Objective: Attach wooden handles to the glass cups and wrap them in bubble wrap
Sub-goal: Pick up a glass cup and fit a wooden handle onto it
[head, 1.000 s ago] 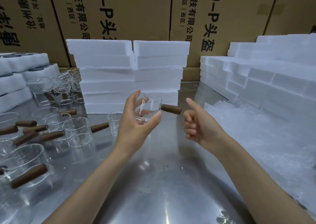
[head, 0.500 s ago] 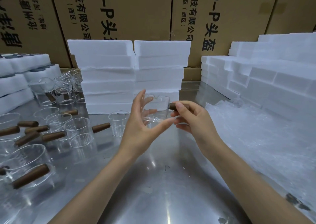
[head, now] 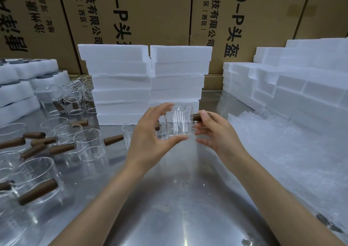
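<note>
Left hand [head: 150,138] cradles the glass cup [head: 178,122] above the table [head: 184,198]; right hand [head: 216,131] fingers pinch its wooden handle [head: 196,117], apparently mid-attachment. Bubble wrap [head: 282,151] lies unused right; wrapping remains.

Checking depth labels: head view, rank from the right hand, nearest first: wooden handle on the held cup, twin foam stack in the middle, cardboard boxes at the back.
1. Wooden handle: pinched in the right hand, at the right side of the held glass cup.
2. Foam stack: on the table just behind both hands, centre.
3. Cardboard boxes: against the back, behind the foam.
</note>
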A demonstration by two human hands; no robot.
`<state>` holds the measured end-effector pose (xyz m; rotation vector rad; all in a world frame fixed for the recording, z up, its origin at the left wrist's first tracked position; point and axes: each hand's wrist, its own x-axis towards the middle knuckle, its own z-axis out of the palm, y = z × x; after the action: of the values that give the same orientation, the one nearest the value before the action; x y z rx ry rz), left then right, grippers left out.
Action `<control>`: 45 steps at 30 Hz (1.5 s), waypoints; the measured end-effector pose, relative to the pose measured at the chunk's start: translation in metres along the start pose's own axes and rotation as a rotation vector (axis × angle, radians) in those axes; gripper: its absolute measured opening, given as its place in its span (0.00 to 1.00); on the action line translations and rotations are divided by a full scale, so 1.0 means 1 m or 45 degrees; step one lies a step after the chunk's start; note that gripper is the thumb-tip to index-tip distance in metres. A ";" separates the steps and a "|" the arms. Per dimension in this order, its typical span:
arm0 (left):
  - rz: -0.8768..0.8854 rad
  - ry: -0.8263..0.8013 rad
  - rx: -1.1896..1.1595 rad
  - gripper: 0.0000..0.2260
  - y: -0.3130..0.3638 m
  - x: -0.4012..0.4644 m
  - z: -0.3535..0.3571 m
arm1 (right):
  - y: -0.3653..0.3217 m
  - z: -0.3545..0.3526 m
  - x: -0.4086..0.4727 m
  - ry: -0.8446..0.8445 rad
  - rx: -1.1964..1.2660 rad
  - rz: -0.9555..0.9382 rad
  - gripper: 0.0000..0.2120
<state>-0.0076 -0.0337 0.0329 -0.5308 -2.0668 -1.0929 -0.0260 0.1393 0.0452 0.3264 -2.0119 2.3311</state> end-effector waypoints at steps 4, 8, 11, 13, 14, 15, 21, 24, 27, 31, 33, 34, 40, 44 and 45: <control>0.057 0.099 0.169 0.31 0.001 -0.001 0.001 | 0.003 0.004 -0.001 0.072 -0.155 0.004 0.27; 0.108 0.140 0.264 0.31 0.001 -0.001 0.001 | 0.006 0.010 -0.004 0.024 -0.236 -0.076 0.35; 0.197 0.154 0.363 0.29 0.000 -0.002 0.003 | 0.013 0.017 -0.007 -0.033 -0.346 -0.144 0.33; 0.269 0.147 0.423 0.30 0.000 -0.004 0.006 | 0.017 0.021 -0.009 -0.030 -0.405 -0.191 0.30; 0.281 0.131 0.413 0.31 -0.001 -0.004 0.007 | 0.017 0.021 -0.009 -0.023 -0.399 -0.200 0.29; 0.271 0.103 0.374 0.33 -0.001 -0.003 0.007 | 0.016 0.021 -0.009 -0.022 -0.361 -0.190 0.27; 0.153 -0.010 0.223 0.42 -0.005 -0.001 0.004 | 0.003 0.010 -0.009 -0.181 0.090 0.027 0.18; 0.103 -0.037 0.226 0.40 -0.003 -0.002 0.004 | 0.002 0.009 -0.009 -0.234 0.154 0.078 0.20; 0.151 0.008 0.221 0.35 0.004 -0.002 0.004 | 0.002 0.009 -0.009 -0.295 0.113 0.115 0.24; 0.230 0.088 0.375 0.29 0.003 -0.002 0.003 | 0.003 0.008 -0.009 -0.360 0.069 0.140 0.27; 0.300 0.153 0.650 0.29 -0.001 -0.002 0.002 | 0.005 0.011 -0.009 -0.299 -0.044 0.090 0.26; 0.338 0.181 0.770 0.29 -0.002 -0.001 0.003 | 0.007 0.014 -0.009 -0.240 -0.118 0.061 0.26; 0.533 0.217 0.998 0.26 -0.006 0.000 0.003 | 0.022 0.026 -0.012 -0.024 -0.405 -0.165 0.31; 0.602 0.160 0.948 0.29 -0.005 0.000 0.005 | 0.024 0.024 -0.010 0.056 -0.376 -0.196 0.26; 0.575 0.164 0.929 0.32 -0.005 0.000 0.005 | 0.023 0.022 -0.009 0.063 -0.299 -0.165 0.24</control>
<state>-0.0125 -0.0326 0.0284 -0.4925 -1.9231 -0.0822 -0.0182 0.1147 0.0239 0.3701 -2.1422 1.9836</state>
